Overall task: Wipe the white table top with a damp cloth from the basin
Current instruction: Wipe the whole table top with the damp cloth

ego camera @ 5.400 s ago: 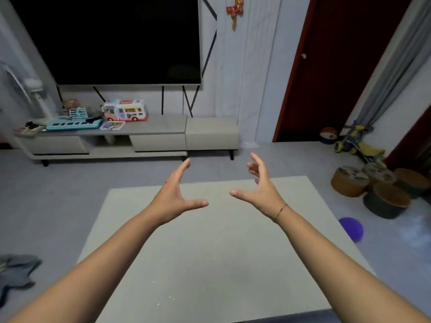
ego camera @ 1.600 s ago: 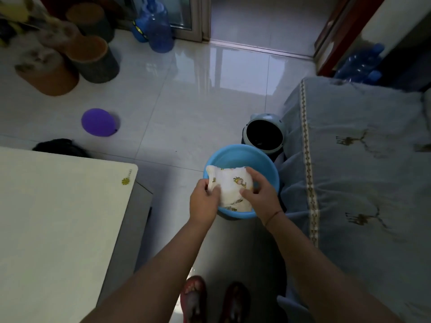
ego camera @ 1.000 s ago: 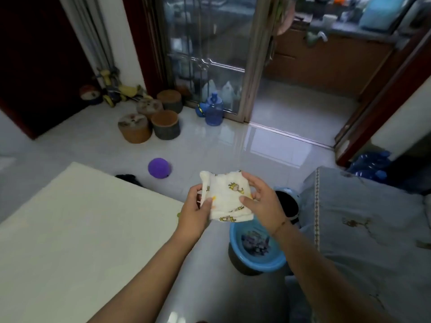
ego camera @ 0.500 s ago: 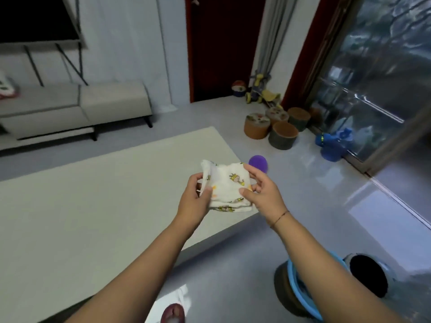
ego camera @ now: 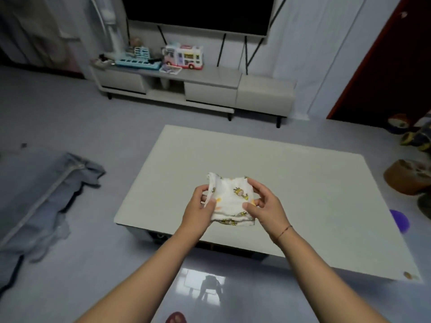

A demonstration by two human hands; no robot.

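Since half a second ago the view has swung left, away from the glass door and the blue basin, which has dropped out of sight, so that the cloth (ego camera: 233,202), then seen over the right-hand corner of the white table top (ego camera: 314,183), now shows over its near half, left of the middle. Both hands keep the same hold. The left hand (ego camera: 198,214) pinches the cloth's left edge between thumb and curled fingers, and the right hand (ego camera: 265,207) pinches the right edge, thumb on top and fingers bent round the far side. The cloth is a folded white pad printed with yellow giraffes, printed face up. Its long axis runs left to right between the hands, and the thick folded edge lies on the near side, sloping slightly down to the right. One loose corner sticks up at the far left and points away from the person. Whether the pad touches the table cannot be told; it appears lifted clear. Beyond the table stands a low TV stand (ego camera: 210,89) carrying a toy bus (ego camera: 184,57) and a toy keyboard (ego camera: 137,64), below a dark television (ego camera: 198,12). A grey rag (ego camera: 46,194) lies on the floor at the left, and a purple ball (ego camera: 400,220) sits just off the table's right edge.
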